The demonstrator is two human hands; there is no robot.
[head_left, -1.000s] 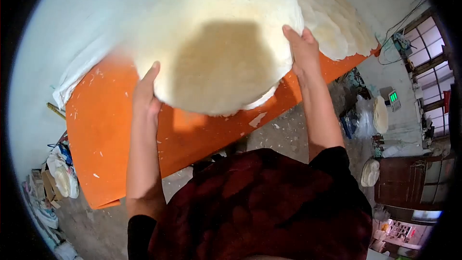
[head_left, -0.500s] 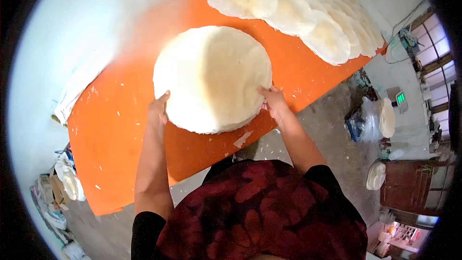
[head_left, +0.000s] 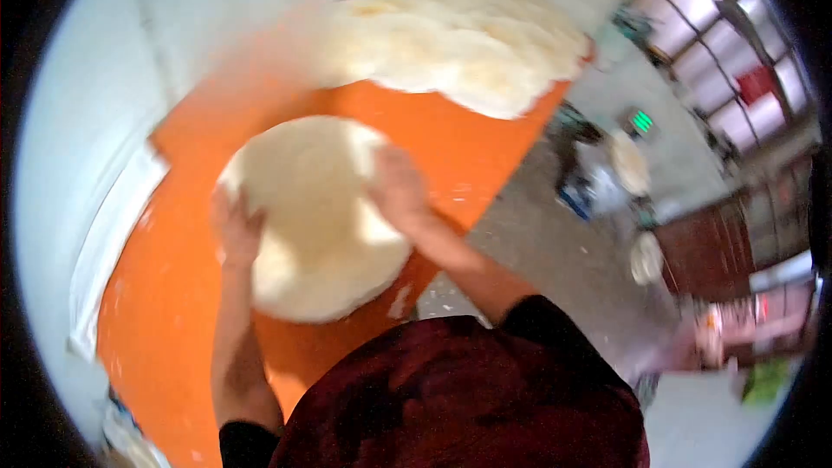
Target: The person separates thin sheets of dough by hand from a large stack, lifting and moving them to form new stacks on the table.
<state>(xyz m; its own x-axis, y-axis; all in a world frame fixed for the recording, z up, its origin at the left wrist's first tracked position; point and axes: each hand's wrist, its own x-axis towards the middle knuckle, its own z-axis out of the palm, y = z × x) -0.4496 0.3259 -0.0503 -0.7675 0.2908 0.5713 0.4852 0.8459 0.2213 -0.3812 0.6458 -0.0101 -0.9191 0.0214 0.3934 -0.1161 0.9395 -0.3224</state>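
Note:
A stack of thin, pale round sheets (head_left: 325, 208), like flatbread, lies on the orange tabletop (head_left: 165, 295) in front of me. On its left edge rests my left hand (head_left: 239, 224), fingers apart and thumb toward the middle. My right hand (head_left: 400, 189) lies against the upper right edge with its fingers stretched out. Both hands are blurred by motion, and neither appears to grip the stack. Farther back, a wide heap of overlapping sheets of the same kind (head_left: 459, 39) covers the table's far end.
White walls border the table at the back and left, with a white cloth or sheet (head_left: 117, 238) along the left edge. Past the right edge are the grey floor (head_left: 529, 234), clear plastic bags (head_left: 598, 178), a green-lit display (head_left: 641, 122) and a brown cabinet (head_left: 706, 247).
My hands have left their grip on the stack's lower sides and now lie farther up on its left and right edges. The camera view has turned, shifting the whole scene.

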